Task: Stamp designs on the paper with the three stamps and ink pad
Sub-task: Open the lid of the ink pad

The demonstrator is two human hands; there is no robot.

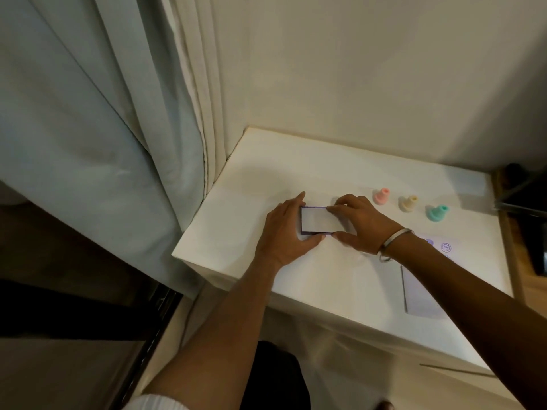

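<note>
Pale curtains [97, 113] hang at nine o'clock, beside the white surface [266, 179] set against the wall. Near the middle of that surface lies the ink pad [318, 221], a small flat rectangle with a dark purple rim and a pale shiny top. The left hand [284, 235] takes it from its nine o'clock end, forefinger along the far edge and thumb curled against the near edge, so the grip is closed on the pad. The right hand [355, 223] takes the three o'clock end the same way, fingertips on the far corner and thumb at the near corner, gripping it too; a metal bangle [395, 244] sits on that wrist. Whether the lid is on or lifting, I cannot tell.

Toward two o'clock of the pad three stamps stand upright in a row, apart from one another: pink stamp [381, 196], cream stamp [408, 203], teal stamp [437, 213]. At four o'clock, partly under the right forearm, lies the paper [420, 294], with purple stamped marks [445, 247] at its far end.
</note>
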